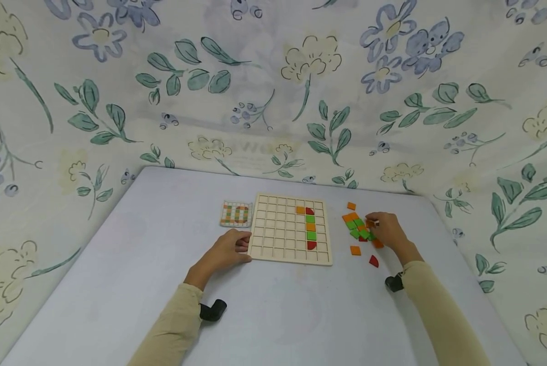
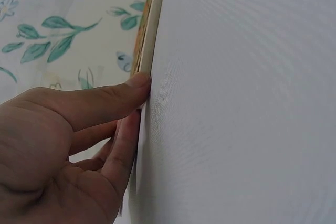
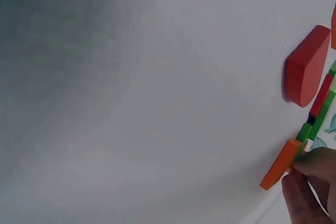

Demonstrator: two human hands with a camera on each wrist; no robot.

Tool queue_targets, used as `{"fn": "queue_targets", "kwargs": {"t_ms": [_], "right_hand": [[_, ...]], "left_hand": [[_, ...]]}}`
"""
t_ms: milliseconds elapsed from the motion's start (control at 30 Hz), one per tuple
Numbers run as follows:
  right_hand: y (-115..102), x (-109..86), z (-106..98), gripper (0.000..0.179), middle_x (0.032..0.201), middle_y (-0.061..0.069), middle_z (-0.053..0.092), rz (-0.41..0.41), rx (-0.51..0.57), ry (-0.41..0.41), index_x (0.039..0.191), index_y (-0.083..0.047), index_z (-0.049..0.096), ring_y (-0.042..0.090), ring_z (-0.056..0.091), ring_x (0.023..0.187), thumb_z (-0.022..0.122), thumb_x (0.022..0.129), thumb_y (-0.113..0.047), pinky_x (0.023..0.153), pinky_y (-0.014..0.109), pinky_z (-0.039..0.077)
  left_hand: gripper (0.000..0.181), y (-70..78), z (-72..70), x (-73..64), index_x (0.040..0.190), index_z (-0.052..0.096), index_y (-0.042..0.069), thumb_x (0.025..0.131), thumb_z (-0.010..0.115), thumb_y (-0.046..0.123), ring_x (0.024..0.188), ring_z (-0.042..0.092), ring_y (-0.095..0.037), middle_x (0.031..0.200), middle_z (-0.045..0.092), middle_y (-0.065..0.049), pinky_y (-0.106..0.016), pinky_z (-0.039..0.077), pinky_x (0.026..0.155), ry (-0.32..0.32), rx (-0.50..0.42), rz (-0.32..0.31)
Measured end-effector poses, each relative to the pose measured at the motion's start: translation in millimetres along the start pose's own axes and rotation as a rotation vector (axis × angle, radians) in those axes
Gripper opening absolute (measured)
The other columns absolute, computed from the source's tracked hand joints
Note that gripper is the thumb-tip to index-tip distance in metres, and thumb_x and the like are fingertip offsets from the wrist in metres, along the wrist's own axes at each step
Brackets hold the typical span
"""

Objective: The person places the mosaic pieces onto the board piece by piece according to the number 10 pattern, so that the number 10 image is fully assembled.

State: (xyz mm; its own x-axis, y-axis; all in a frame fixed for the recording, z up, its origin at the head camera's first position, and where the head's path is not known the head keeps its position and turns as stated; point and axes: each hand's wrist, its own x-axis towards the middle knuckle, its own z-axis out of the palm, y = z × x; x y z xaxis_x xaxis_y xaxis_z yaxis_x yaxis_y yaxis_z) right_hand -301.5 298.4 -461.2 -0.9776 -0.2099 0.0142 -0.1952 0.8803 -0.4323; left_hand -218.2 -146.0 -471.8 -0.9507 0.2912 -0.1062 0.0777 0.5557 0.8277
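Wooden gridded board point(image 1: 275, 236) holds 4 squares point(image 1: 311, 227), 2 red quarter-rounds point(image 1: 311, 245).

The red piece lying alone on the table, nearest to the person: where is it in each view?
Head: the red piece is right of centre, below the middle.
Left wrist: not in it.
Right wrist: red piece near the right edge.
Shared landmark: the white table, in all three.
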Motion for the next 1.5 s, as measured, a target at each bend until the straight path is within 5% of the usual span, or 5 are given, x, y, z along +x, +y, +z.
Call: {"fn": "queue_targets", "kwargs": {"t_ms": [533,1033,1500], "right_hand": [[-14,-4.2,-6,0.033,0.115,0.023,0.065,0.027,0.07,-0.004,0.121,0.007,0.064,0.038,0.059,0.107,0.067,0.089,0.0,0.095,0.049,0.052],[-100,-16.5,22,0.035,0.109,0.013,0.07,-0.3,0.117,0.012,0.117,0.004,0.068,0.026,0.066,0.097,0.075,0.082,0.001,0.085,0.04,0.059],[-155,-21.5,57,0.029,0.097,0.002,0.07,-0.354,0.06,-0.126,0.112,-0.002,0.073,0.014,0.055,0.08,0.076,0.083,-0.006,0.07,0.021,0.054]], "left_hand": [[0.066,1.3,-0.7,-1.4,0.134,0.048,-0.013,0.076,0.078,-0.009,0.103,0.059,-0.027,0.111,0.052,-0.014,-0.025,0.056,0.087,-0.004,-0.003,0.008],[0.065,2.9,0.4,-2.0,0.134,0.049,-0.013,0.076,0.078,-0.009,0.101,0.057,-0.026,0.108,0.05,-0.014,-0.025,0.056,0.087,0.005,0.022,0.009],[0.066,2.2,1.1,0.4,0.133,0.049,-0.013,0.075,0.079,-0.01,0.1,0.058,-0.024,0.108,0.051,-0.013,-0.023,0.056,0.086,0.008,0.041,0.014]]}}
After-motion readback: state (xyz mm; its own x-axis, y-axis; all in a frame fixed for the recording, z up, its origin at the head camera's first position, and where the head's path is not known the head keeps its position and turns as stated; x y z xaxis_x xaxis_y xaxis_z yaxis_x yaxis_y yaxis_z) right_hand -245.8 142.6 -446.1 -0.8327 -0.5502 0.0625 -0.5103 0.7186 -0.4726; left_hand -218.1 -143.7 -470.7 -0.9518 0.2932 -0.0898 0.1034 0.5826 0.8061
